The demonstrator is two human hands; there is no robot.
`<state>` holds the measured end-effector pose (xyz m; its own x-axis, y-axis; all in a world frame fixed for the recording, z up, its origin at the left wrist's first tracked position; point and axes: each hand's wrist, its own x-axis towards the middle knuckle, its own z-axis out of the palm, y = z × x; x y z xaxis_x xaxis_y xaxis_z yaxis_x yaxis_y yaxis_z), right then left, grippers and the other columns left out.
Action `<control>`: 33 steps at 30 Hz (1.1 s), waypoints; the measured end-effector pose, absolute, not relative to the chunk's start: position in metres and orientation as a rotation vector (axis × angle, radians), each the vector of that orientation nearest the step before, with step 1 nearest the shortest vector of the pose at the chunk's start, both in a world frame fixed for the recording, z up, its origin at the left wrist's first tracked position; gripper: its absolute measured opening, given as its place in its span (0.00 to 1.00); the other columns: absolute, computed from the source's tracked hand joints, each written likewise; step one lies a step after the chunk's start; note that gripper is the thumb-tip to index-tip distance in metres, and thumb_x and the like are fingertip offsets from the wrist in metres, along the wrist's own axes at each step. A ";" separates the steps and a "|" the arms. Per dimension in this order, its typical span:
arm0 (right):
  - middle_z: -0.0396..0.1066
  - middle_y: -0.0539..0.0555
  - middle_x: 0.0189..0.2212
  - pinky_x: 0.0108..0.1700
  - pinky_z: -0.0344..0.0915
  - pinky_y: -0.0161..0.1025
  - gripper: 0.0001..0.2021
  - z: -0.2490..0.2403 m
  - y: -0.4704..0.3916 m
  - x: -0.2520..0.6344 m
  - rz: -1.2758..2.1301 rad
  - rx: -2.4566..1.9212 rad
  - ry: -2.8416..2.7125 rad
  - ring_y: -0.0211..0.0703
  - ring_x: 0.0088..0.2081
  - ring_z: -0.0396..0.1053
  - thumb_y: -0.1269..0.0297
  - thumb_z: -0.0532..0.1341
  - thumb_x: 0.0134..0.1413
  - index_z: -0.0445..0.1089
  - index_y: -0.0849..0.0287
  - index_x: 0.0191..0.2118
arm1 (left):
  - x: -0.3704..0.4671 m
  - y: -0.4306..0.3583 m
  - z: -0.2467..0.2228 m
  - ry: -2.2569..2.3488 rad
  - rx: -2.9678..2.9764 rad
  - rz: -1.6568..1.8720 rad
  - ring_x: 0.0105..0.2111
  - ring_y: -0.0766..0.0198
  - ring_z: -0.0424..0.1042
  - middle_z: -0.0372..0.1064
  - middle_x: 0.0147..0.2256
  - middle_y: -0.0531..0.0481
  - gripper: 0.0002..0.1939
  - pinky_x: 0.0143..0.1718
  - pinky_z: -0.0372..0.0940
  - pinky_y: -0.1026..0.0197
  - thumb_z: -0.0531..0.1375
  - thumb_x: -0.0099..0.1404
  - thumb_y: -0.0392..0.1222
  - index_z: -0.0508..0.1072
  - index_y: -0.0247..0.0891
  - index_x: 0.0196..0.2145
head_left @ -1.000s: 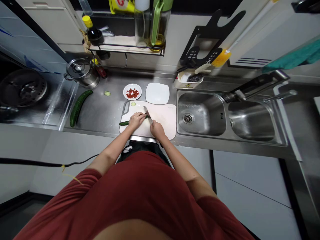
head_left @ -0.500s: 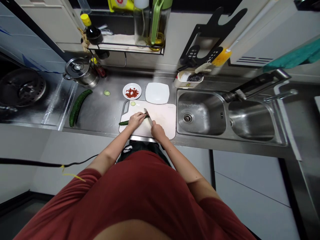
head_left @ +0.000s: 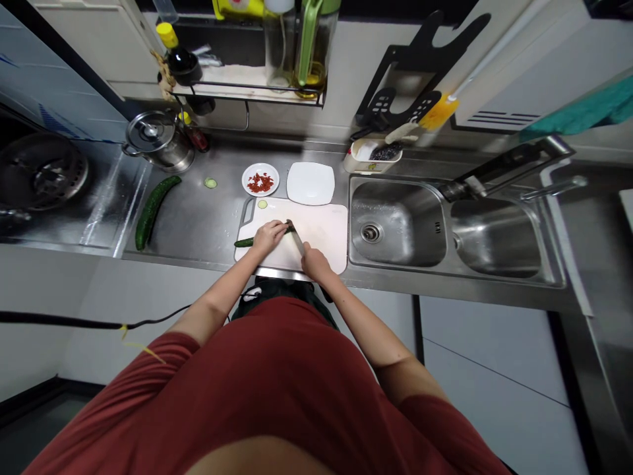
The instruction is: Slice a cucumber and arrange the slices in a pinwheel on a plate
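On the white cutting board [head_left: 326, 227], my left hand [head_left: 268, 237] is closed over a green cucumber [head_left: 244, 243], whose one end sticks out to the left. My right hand [head_left: 315, 264] grips a knife [head_left: 297, 239] by its handle. The blade slants up and left, its tip beside my left fingertips at the cucumber's right end. My left fingers hide most of the cucumber's middle. A pale round cucumber slice [head_left: 262, 204] lies near the board's upper left.
Behind the board stand a white plate of chopped red pieces [head_left: 260, 180] and a bare white plate [head_left: 310, 183]. A whole cucumber [head_left: 154, 212] and another slice [head_left: 210, 183] lie left, near a lidded pot [head_left: 157, 140]. The double sink [head_left: 399, 224] is on the right.
The knife and my right hand have shifted slightly to the right and down. My left hand stays on the cucumber in nearly the same place.
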<state>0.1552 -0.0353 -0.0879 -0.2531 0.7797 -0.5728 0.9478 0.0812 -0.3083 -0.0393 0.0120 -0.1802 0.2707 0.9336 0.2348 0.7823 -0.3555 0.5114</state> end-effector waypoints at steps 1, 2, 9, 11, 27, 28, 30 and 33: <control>0.72 0.64 0.41 0.39 0.64 0.40 0.17 -0.088 -0.034 0.155 -0.932 1.735 2.102 0.52 0.41 0.71 0.74 0.49 0.60 0.56 0.63 0.54 | -0.039 0.012 -0.180 1.572 2.254 0.732 0.42 0.63 0.71 0.72 0.43 0.47 0.15 0.44 0.66 0.61 0.52 0.70 0.45 0.76 0.43 0.46; 0.72 0.64 0.41 0.39 0.64 0.40 0.17 -0.089 -0.034 0.154 -0.930 1.739 2.104 0.52 0.41 0.71 0.74 0.49 0.60 0.56 0.63 0.54 | -0.039 0.013 -0.180 1.570 2.256 0.734 0.42 0.63 0.72 0.72 0.43 0.47 0.15 0.44 0.66 0.61 0.52 0.71 0.45 0.76 0.43 0.46; 0.71 0.66 0.42 0.40 0.65 0.42 0.17 -0.093 -0.029 0.150 -0.925 1.743 2.131 0.53 0.43 0.71 0.75 0.48 0.60 0.56 0.64 0.54 | -0.041 0.015 -0.180 1.550 2.251 0.719 0.43 0.63 0.72 0.72 0.43 0.46 0.15 0.45 0.66 0.61 0.52 0.70 0.44 0.76 0.42 0.47; 0.71 0.66 0.42 0.40 0.65 0.42 0.17 -0.094 -0.027 0.149 -0.922 1.738 2.134 0.53 0.43 0.72 0.75 0.48 0.59 0.57 0.64 0.54 | -0.041 0.015 -0.181 1.544 2.254 0.722 0.43 0.63 0.72 0.72 0.43 0.46 0.15 0.46 0.66 0.60 0.51 0.70 0.44 0.76 0.42 0.47; 0.72 0.65 0.41 0.41 0.65 0.42 0.16 -0.103 -0.013 0.136 -0.883 1.769 2.207 0.52 0.43 0.72 0.76 0.48 0.60 0.57 0.63 0.53 | -0.041 0.015 -0.184 1.542 2.263 0.738 0.43 0.63 0.72 0.72 0.43 0.46 0.15 0.45 0.66 0.61 0.52 0.70 0.44 0.76 0.42 0.46; 0.72 0.65 0.41 0.41 0.65 0.41 0.16 -0.103 -0.013 0.135 -0.888 1.773 2.205 0.52 0.43 0.72 0.76 0.48 0.60 0.56 0.63 0.53 | -0.041 0.015 -0.184 1.545 2.265 0.734 0.43 0.63 0.72 0.72 0.43 0.46 0.15 0.45 0.66 0.61 0.52 0.70 0.44 0.76 0.42 0.46; 0.72 0.65 0.41 0.41 0.65 0.42 0.15 -0.103 -0.015 0.136 -0.893 1.779 2.199 0.52 0.43 0.72 0.75 0.48 0.60 0.56 0.63 0.53 | -0.041 0.015 -0.184 1.551 2.271 0.726 0.42 0.63 0.72 0.72 0.43 0.46 0.15 0.45 0.66 0.61 0.52 0.70 0.43 0.76 0.42 0.46; 0.72 0.65 0.42 0.41 0.65 0.42 0.16 -0.102 -0.020 0.140 -0.900 1.773 2.189 0.52 0.43 0.72 0.75 0.48 0.60 0.56 0.63 0.53 | -0.040 0.014 -0.183 1.551 2.277 0.721 0.43 0.63 0.72 0.72 0.43 0.46 0.15 0.45 0.66 0.60 0.52 0.70 0.43 0.76 0.43 0.47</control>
<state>0.1404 -0.0203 -0.1021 -0.2702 0.8242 -0.4977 0.9359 0.1034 -0.3369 -0.0402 0.0140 -0.1835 0.2941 0.9255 0.2386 0.7788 -0.3767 0.5015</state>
